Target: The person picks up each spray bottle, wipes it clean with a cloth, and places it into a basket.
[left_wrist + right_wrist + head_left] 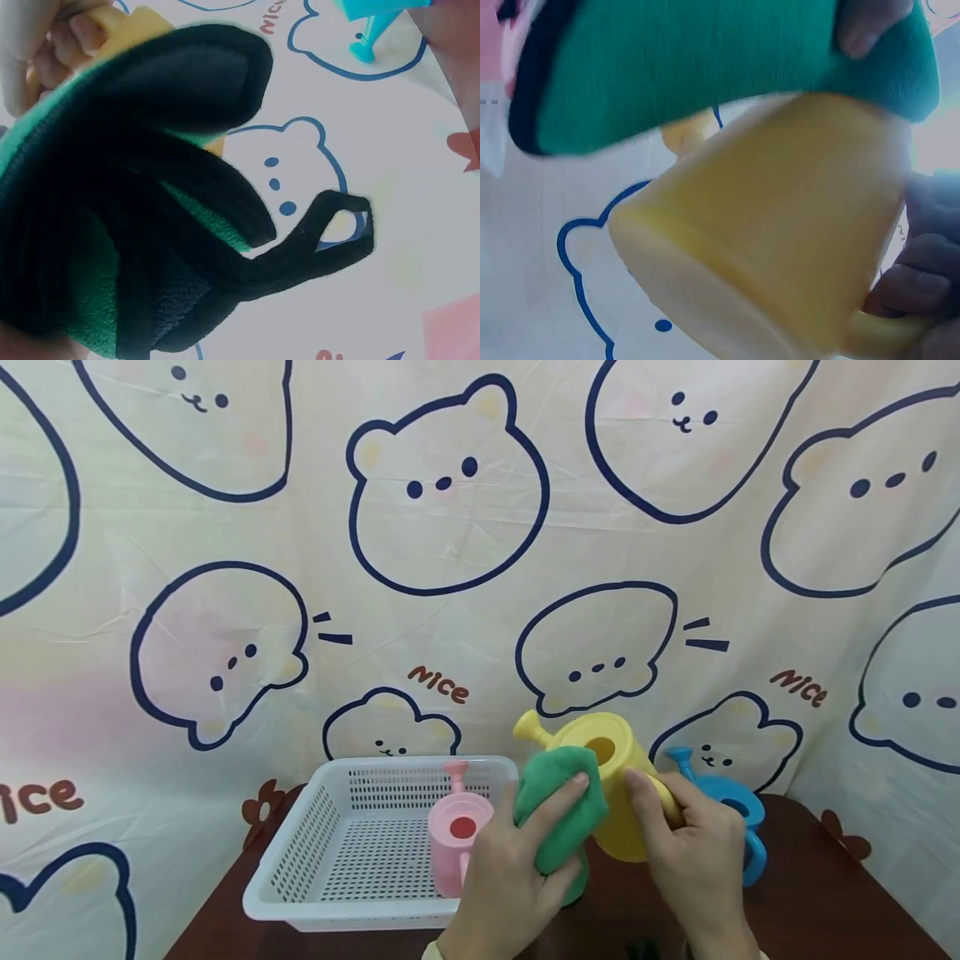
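My right hand (701, 843) grips the handle of a yellow watering can (622, 827), raised and tilted over the table with its spout toward the left. Bunched in my left hand (510, 868) is a green cloth (551, 768), held against the can's near left side by its top opening. The left wrist view shows the cloth's black edging and a hanging loop (352, 251). From the right wrist, the can's body (780, 217) fills the middle and its base faces the camera, with the cloth (705, 67) lying over its upper side.
A white perforated basket (367, 917) stands on the dark brown table (217, 910) at left, holding a pink watering can (448, 852) at its right end. Behind my right hand sits a blue watering can (720, 792). A cartoon-printed curtain (450, 635) closes off the back and sides.
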`<state>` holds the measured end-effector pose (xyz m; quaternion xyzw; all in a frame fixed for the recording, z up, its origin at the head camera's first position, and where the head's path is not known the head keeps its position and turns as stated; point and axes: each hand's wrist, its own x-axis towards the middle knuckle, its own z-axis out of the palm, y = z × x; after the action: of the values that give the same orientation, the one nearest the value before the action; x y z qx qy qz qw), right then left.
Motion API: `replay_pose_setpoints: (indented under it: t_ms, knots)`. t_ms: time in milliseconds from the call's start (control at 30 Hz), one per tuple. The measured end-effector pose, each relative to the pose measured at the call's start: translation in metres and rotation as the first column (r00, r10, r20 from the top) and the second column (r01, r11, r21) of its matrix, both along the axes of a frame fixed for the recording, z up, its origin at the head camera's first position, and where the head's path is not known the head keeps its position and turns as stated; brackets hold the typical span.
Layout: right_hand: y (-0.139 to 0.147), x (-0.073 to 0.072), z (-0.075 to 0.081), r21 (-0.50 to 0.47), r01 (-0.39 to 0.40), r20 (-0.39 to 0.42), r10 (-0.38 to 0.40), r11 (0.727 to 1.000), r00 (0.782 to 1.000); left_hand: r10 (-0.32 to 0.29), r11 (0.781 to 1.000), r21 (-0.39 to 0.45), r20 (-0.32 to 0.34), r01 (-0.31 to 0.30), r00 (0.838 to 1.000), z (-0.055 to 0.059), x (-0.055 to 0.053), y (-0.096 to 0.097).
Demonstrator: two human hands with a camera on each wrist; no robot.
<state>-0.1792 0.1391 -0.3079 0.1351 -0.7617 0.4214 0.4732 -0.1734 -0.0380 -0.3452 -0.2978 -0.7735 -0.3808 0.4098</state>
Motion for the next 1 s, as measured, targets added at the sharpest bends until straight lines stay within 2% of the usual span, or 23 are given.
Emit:
replay_pose_setpoints:
  t_ms: [100,167,233,333,433,533,567,600,667,733,767,800,833,867,900,933,967,1000]
  knots:
    - [-0.0051,0.0041,0.003,-0.063,-0.051,0.101,0.058,0.997,0.993,0.042,0.999,0.006,-0.02,-0.042,0.999,0.0003,0.0002,-0.0005]
    - [-0.0062,0.0063,0.0044,-0.122,-0.124,0.153,0.142,0.985,0.978,0.062,0.998,0.011,-0.057,-0.061,0.996,0.0005,-0.0001,-0.0008]
    - [-0.006,0.0075,0.0049,-0.184,-0.212,0.181,0.245,0.96,0.953,0.07,0.997,0.017,-0.101,-0.069,0.992,0.0011,-0.0006,-0.0013]
    - [-0.0048,0.0081,0.004,-0.263,-0.332,0.192,0.386,0.906,0.902,0.081,0.997,0.014,-0.158,-0.08,0.984,0.0008,-0.0017,-0.0018]
    - [-0.0035,0.0074,0.0007,-0.327,-0.434,0.178,0.505,0.84,0.844,0.08,0.996,-0.014,-0.198,-0.085,0.977,-0.0003,-0.0031,-0.0019]
    - [-0.0025,0.0056,-0.0027,-0.362,-0.56,0.105,0.629,0.745,0.77,0.079,0.995,-0.041,-0.222,-0.09,0.972,-0.0023,-0.0039,-0.0011]
    - [-0.0023,0.0047,-0.0034,-0.37,-0.608,0.069,0.673,0.703,0.736,0.077,0.995,-0.047,-0.226,-0.09,0.971,-0.0028,-0.0041,-0.0007]
    - [-0.0026,0.0046,-0.003,-0.384,-0.628,0.048,0.694,0.676,0.718,0.077,0.995,-0.05,-0.225,-0.091,0.971,-0.0033,-0.0041,-0.0003]
    - [-0.0019,0.0043,-0.0019,-0.412,-0.661,0.01,0.729,0.627,0.685,0.083,0.994,-0.051,-0.23,-0.098,0.97,-0.0038,-0.0042,0.0011]
    - [-0.0025,0.0051,0.0004,-0.477,-0.644,-0.007,0.73,0.598,0.684,0.089,0.994,-0.048,-0.232,-0.102,0.969,-0.0042,-0.004,0.0012]
    - [-0.0023,0.0046,0.0009,-0.505,-0.663,-0.043,0.751,0.553,0.659,0.09,0.994,-0.045,-0.232,-0.103,0.969,-0.0043,-0.0039,0.0011]
    - [-0.0024,0.0049,0.0018,-0.54,-0.652,-0.056,0.751,0.532,0.658,0.091,0.994,-0.041,-0.23,-0.103,0.969,-0.0043,-0.0037,0.0012]
    - [-0.002,0.0042,0.0019,-0.56,-0.675,-0.097,0.771,0.48,0.629,0.092,0.994,-0.036,-0.232,-0.103,0.968,-0.0043,-0.0036,0.0012]
    - [-0.0014,0.0032,0.0017,-0.577,-0.71,-0.158,0.798,0.404,0.582,0.091,0.994,-0.029,-0.237,-0.101,0.967,-0.0042,-0.0034,0.0012]
    - [-0.0013,0.0024,0.0016,-0.597,-0.729,-0.209,0.813,0.335,0.544,0.09,0.995,-0.022,-0.244,-0.098,0.965,-0.0042,-0.0032,0.0013]
    - [-0.001,0.0013,0.001,-0.595,-0.769,-0.283,0.835,0.233,0.472,0.088,0.995,-0.014,-0.256,-0.095,0.963,-0.004,-0.0034,0.0015]
    - [-0.0009,-0.0001,0.0003,-0.586,-0.801,-0.36,0.848,0.12,0.39,0.085,0.996,-0.005,-0.27,-0.089,0.959,-0.0038,-0.0036,0.0019]
    - [-0.0012,-0.0005,0.0,-0.585,-0.811,-0.416,0.846,0.031,0.333,0.082,0.996,0.003,-0.285,-0.084,0.955,-0.0035,-0.0038,0.0023]
